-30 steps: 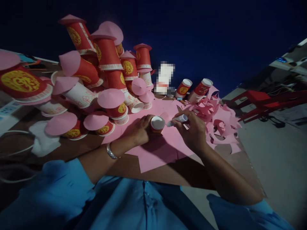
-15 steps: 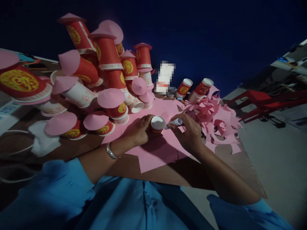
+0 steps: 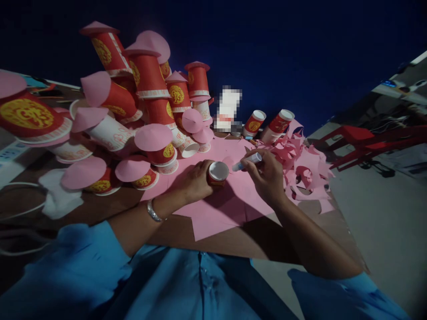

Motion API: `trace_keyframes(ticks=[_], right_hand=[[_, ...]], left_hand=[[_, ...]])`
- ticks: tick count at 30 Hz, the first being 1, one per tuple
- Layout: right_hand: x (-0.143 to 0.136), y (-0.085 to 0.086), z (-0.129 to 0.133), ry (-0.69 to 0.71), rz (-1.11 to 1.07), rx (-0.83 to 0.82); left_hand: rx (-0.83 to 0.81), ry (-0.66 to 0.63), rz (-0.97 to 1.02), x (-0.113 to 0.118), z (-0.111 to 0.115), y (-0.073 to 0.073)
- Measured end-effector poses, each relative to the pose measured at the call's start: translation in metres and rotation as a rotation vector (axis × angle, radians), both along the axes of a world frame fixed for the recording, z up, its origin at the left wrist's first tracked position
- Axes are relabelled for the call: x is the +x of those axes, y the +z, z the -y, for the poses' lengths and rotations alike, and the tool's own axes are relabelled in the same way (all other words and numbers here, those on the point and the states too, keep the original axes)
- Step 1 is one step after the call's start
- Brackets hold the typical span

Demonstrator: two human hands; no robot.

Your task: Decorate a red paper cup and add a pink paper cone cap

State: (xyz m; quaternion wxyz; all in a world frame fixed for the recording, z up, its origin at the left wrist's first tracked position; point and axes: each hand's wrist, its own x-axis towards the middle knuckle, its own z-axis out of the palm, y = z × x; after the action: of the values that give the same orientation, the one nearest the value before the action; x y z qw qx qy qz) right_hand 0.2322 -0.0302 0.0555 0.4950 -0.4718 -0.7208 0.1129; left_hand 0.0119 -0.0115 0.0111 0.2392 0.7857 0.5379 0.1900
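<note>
My left hand (image 3: 199, 181) is wrapped round the left side of a small red paper cup (image 3: 218, 172), whose pale round end faces up. To the right of the cup, my right hand (image 3: 268, 175) grips a white tube like a glue stick (image 3: 247, 162), tilted with its lower end toward the cup but apart from it. Pink paper sheets (image 3: 213, 222) lie beneath both hands. On the left stand several red and white cups with pink cone tops, one of them a tall red cup (image 3: 149, 75).
Pink paper scraps (image 3: 308, 171) are heaped at the right. Behind them lean two red cups (image 3: 254, 123). A white cloth or bag (image 3: 60, 193) lies at the left on the brown table (image 3: 267, 240). A red stool (image 3: 353, 135) stands beyond the right edge.
My right hand has moved right and slightly up with the tube, away from the cup's rim. The cup in my left hand is tilted a little differently.
</note>
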Motion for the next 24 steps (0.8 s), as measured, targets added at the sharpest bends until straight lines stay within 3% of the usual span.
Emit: trace_keyframes(ticks=[9,17,24], right_hand=[[-0.012,-0.006,-0.003,0.031,0.077,0.111],[-0.002,-0.009,-0.003,-0.003,0.075,0.043],[-0.01,-0.003,-0.012,-0.006,-0.006,-0.025]], left_hand=[[0.005,-0.015,-0.02,-0.001,0.0,0.001],[0.011,-0.026,-0.008,-0.001,-0.001,0.0],[-0.028,-0.012,-0.019,0.002,-0.001,0.005]])
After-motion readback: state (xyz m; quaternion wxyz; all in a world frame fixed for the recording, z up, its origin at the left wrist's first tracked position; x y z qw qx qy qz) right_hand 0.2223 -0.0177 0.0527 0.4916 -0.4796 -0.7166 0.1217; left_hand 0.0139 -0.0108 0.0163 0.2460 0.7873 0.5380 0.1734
